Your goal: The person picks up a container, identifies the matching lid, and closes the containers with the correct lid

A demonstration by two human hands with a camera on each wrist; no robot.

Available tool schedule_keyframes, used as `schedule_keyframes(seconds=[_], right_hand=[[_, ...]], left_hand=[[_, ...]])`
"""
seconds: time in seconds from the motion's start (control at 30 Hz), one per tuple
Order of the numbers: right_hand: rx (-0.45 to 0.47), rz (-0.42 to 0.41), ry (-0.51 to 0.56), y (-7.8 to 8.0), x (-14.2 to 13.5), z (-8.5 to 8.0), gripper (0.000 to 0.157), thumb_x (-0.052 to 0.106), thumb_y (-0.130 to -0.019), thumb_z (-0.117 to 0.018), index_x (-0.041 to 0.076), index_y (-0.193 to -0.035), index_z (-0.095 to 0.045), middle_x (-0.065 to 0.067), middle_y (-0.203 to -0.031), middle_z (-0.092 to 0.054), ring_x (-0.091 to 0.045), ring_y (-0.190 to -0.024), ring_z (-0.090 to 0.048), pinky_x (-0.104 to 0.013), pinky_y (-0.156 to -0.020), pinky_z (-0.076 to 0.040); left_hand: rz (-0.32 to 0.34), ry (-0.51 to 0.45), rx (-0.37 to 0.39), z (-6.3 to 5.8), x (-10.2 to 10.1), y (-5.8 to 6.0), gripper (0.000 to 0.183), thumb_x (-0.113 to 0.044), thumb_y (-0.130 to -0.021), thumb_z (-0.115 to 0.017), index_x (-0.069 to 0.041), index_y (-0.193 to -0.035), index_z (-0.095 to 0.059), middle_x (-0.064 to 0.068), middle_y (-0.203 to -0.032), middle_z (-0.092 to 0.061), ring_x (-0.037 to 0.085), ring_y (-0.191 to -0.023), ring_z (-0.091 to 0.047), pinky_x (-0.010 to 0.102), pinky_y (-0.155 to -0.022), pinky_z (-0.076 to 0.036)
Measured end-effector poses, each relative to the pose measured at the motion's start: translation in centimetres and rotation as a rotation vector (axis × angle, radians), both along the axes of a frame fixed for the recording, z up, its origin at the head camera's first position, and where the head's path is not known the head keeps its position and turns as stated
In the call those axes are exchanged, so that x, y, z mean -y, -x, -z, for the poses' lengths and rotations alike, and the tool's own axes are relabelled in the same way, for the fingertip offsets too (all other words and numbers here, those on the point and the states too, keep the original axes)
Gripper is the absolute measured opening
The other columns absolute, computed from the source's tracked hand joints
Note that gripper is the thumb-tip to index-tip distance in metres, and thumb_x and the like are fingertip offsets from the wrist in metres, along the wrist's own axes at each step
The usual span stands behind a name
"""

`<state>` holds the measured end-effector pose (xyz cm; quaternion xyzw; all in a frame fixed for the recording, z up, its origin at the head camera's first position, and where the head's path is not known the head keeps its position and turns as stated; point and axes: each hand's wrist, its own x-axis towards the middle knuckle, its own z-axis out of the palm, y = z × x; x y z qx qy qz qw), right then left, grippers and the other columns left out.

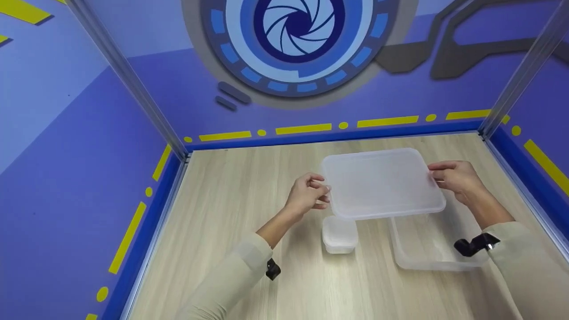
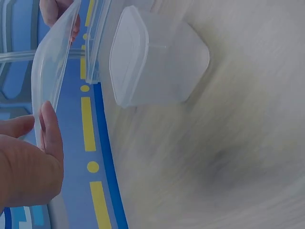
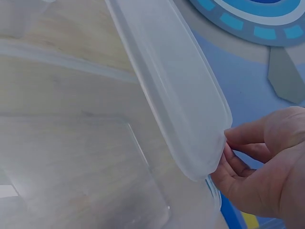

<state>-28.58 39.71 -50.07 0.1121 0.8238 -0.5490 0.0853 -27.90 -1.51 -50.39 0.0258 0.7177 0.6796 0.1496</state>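
A translucent rectangular lid [image 1: 382, 182] is held above the table between both hands. My left hand [image 1: 306, 193] pinches its left edge, with thumb and fingers on either side of the lid [image 2: 50, 67] in the left wrist view. At the opposite edge, my right hand [image 1: 458, 180] pinches the lid [image 3: 183, 95] near a corner with thumb and fingertips. Below and to the right stands a large clear rectangular container [image 1: 400, 260] with its top uncovered, partly hidden by the lid and right arm. A small lidded plastic container [image 1: 340, 235] stands to its left, below the left hand.
The wood-grain table [image 1: 231, 213] is enclosed by a blue back wall [image 1: 284, 115] and side walls. Metal posts [image 1: 133, 84] stand at the back corners. Black wrist cameras [image 1: 475, 244] sit on both sleeves.
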Motion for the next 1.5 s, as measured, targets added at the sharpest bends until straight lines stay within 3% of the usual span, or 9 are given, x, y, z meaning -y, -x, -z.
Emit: schedule_keyframes(seconds=[0.37, 0.67, 0.87, 1.0, 1.2, 1.5], right_hand=[[-0.048, -0.014, -0.117, -0.6, -2.0, 0.5, 0.043, 0.015, -0.109, -0.054, -0.011, -0.144, -0.056, -0.030, -0.145, -0.053, 0.000, -0.097, -0.061, -0.010, -0.078, -0.052], [-0.041, -0.052, -0.174, -0.9, -3.2, 1.0, 0.046, 0.022, -0.112, -0.050, -0.007, -0.148, -0.054, -0.028, -0.149, -0.051, -0.020, -0.113, -0.059, -0.012, -0.080, -0.052], [-0.045, -0.092, -0.219, -0.8, -3.8, 0.6, 0.050, 0.027, -0.113, -0.048, -0.007, -0.149, -0.052, -0.032, -0.150, -0.048, -0.035, -0.123, -0.053, -0.016, -0.081, -0.049], [-0.052, -0.115, -0.242, -0.7, -4.1, 0.1, 0.051, 0.027, -0.113, -0.047, -0.007, -0.150, -0.051, -0.035, -0.152, -0.046, -0.045, -0.134, -0.049, -0.011, -0.080, -0.043], [-0.104, -0.144, -0.271, -0.5, -4.4, -0.1, 0.051, 0.027, -0.114, -0.048, -0.009, -0.150, -0.050, -0.036, -0.149, -0.049, -0.050, -0.135, -0.049, -0.013, -0.085, -0.049], [-0.159, -0.187, -0.303, -0.4, -5.0, 0.8, 0.052, 0.026, -0.114, -0.050, -0.012, -0.149, -0.048, -0.037, -0.145, -0.052, -0.052, -0.130, -0.052, 0.000, -0.076, -0.039]], left_hand=[[0.082, -0.031, 0.058, 0.9, -2.7, -2.3, 0.038, -0.004, -0.097, -0.076, -0.004, -0.126, -0.051, 0.009, -0.101, -0.065, 0.022, -0.075, -0.076, 0.035, -0.068, -0.065], [0.052, -0.014, 0.089, 1.9, -5.1, -4.0, 0.037, -0.002, -0.095, -0.077, -0.007, -0.119, -0.049, 0.007, -0.096, -0.064, 0.022, -0.073, -0.076, 0.034, -0.068, -0.064], [0.073, -0.041, 0.104, 2.3, -6.5, -5.7, 0.039, 0.002, -0.094, -0.078, -0.006, -0.114, -0.045, 0.011, -0.093, -0.065, 0.027, -0.073, -0.078, 0.034, -0.065, -0.064], [0.082, -0.068, 0.103, 2.5, -7.6, -6.7, 0.039, 0.003, -0.094, -0.077, -0.006, -0.112, -0.044, 0.012, -0.093, -0.065, 0.028, -0.074, -0.078, 0.033, -0.065, -0.064], [0.094, -0.111, 0.136, 2.8, -9.3, -8.0, 0.037, 0.004, -0.095, -0.075, -0.007, -0.108, -0.042, 0.014, -0.094, -0.067, 0.033, -0.077, -0.079, 0.033, -0.067, -0.064], [0.065, -0.146, 0.186, 4.0, -11.4, -9.5, 0.034, 0.003, -0.097, -0.074, -0.008, -0.111, -0.045, 0.012, -0.091, -0.069, 0.030, -0.078, -0.079, 0.031, -0.068, -0.064]])
